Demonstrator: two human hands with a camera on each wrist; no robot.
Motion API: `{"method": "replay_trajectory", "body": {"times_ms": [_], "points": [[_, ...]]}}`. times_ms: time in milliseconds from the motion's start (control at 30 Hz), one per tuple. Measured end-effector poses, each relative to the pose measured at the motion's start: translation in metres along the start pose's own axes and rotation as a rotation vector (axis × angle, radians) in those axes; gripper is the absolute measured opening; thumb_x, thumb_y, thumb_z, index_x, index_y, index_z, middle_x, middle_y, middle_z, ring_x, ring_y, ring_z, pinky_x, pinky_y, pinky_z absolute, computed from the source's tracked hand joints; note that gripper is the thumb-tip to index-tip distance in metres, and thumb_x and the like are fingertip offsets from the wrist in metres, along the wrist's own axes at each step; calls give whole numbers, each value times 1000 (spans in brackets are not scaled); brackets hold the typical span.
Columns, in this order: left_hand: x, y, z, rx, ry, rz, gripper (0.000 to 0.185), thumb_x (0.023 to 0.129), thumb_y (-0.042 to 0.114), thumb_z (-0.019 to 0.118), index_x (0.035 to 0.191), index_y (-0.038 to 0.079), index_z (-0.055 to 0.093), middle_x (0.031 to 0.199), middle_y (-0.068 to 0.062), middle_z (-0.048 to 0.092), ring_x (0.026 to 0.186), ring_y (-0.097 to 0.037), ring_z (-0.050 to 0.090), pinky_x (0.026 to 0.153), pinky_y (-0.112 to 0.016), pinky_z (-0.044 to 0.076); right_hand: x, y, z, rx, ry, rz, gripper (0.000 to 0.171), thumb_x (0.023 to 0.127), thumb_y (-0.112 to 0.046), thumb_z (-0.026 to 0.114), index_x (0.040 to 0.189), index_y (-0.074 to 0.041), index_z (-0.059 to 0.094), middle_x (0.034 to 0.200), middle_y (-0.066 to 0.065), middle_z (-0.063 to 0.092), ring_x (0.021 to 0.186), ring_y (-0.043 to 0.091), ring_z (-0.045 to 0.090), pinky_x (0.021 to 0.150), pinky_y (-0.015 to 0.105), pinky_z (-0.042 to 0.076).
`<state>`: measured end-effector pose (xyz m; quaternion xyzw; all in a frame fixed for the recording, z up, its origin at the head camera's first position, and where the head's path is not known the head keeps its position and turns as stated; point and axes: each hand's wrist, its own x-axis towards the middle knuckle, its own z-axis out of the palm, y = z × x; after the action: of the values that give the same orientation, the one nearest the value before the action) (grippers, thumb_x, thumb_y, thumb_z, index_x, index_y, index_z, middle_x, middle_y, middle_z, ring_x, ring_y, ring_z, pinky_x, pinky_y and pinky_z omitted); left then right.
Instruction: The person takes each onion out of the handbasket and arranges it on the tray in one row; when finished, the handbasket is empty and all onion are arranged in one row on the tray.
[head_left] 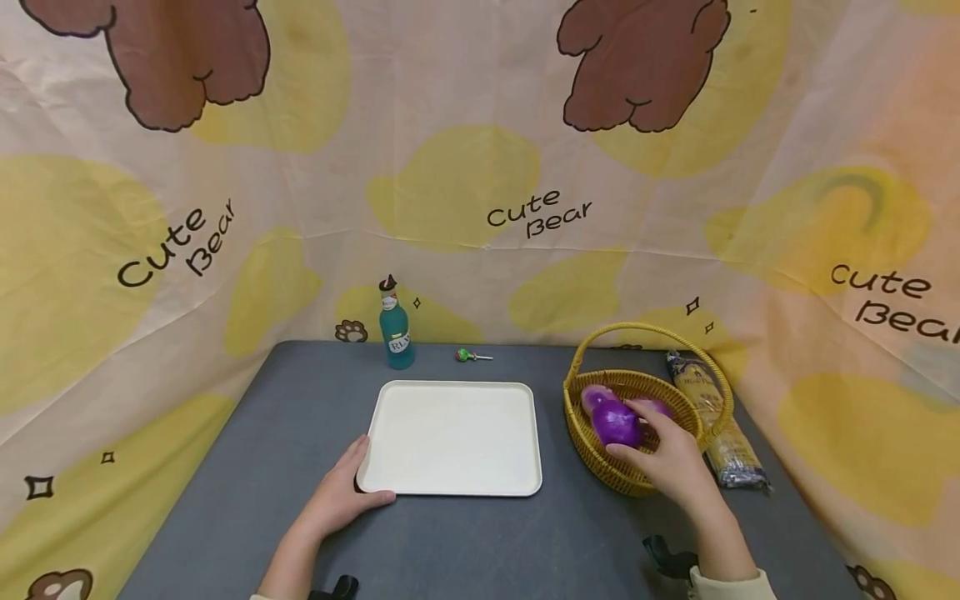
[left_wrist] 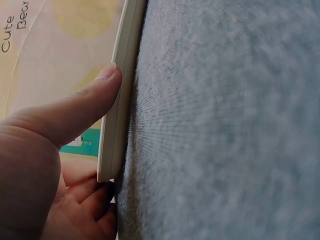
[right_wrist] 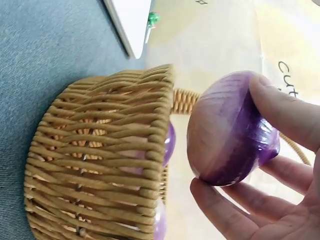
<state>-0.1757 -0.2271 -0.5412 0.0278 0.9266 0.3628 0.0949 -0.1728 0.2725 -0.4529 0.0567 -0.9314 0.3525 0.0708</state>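
Grey tabletop [head_left: 465,542]: left hand [head_left: 341,500] pinches the tray [head_left: 457,437] corner; right hand [head_left: 671,462] fingers curl round 1 purple onion [head_left: 615,423] above the basket [head_left: 600,462], which could snag its handle.

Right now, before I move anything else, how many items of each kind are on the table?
Purple onions: 3, one held in the right hand's grip
White rectangular tray: 1, held by the left hand
Woven wicker basket: 1
Teal glass bottle: 1
Green lollipop: 1
Clear-wrapped pasta packet: 1
Total: 8
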Motion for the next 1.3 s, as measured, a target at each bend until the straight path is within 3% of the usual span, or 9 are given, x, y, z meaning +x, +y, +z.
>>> {"method": "replay_trajectory", "body": {"times_ms": [467, 667, 1000, 1300], "points": [[0, -3, 1, 2, 5, -6, 117, 78, 51, 84, 161, 2, 18, 166, -25, 19, 150, -47, 22, 115, -65, 30, 3, -10, 10, 77, -2, -49, 75, 80, -35, 86, 143, -8, 56, 135, 21, 59, 114, 40, 65, 88, 45, 59], [0, -3, 0, -5, 11, 0, 117, 77, 51, 84, 161, 2, 19, 165, -26, 20, 150, -48, 23, 114, -66, 30, 7, -17, 13, 81, -4, -53, 75, 81, -34, 86, 145, -11, 55, 131, 21, 60, 115, 41, 65, 90, 45, 58], [0, -4, 0, -2, 6, -2, 117, 77, 52, 84, 161, 2, 19, 165, -25, 20, 150, -47, 23, 115, -65, 29, 11, -24, 20, 91, -26, -55, 77, 81, -29, 86, 144, -1, 53, 138, 31, 56, 115, 45, 65, 90, 48, 58], [0, -4, 1, -3, 16, -8, 117, 77, 50, 84, 161, 2, 19, 165, -25, 20, 150, -48, 23, 115, -65, 29, 17, -27, 31, 57, -1, -131, 75, 78, -33, 89, 139, -3, 59, 134, 23, 62, 118, 43, 63, 93, 55, 55]]}}
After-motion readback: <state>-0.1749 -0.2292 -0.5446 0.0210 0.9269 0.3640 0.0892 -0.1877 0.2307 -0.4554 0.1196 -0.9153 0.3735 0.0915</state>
